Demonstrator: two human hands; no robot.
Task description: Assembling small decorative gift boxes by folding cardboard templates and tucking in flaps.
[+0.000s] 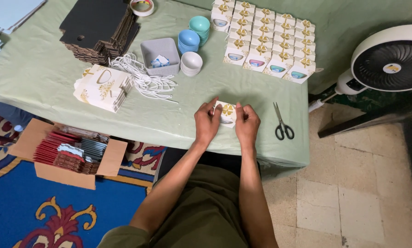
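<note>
A small white gift box [226,111] with a gold bow on its lid rests near the front edge of the green-covered table [40,69]. My left hand [207,123] grips its left side and my right hand [247,125] grips its right side, fingers pinched on the lid. Several finished boxes of the same kind [265,39] stand in rows at the back right.
Black-handled scissors [281,124] lie just right of my hands. Stacks of blue, teal and white bowls [190,43], a grey tray [160,56], white cords [146,78], flat white boxes [102,86], dark cardboard [98,30] and tape [142,6] sit further back. A fan [389,59] and an open carton [68,154] stand on the floor.
</note>
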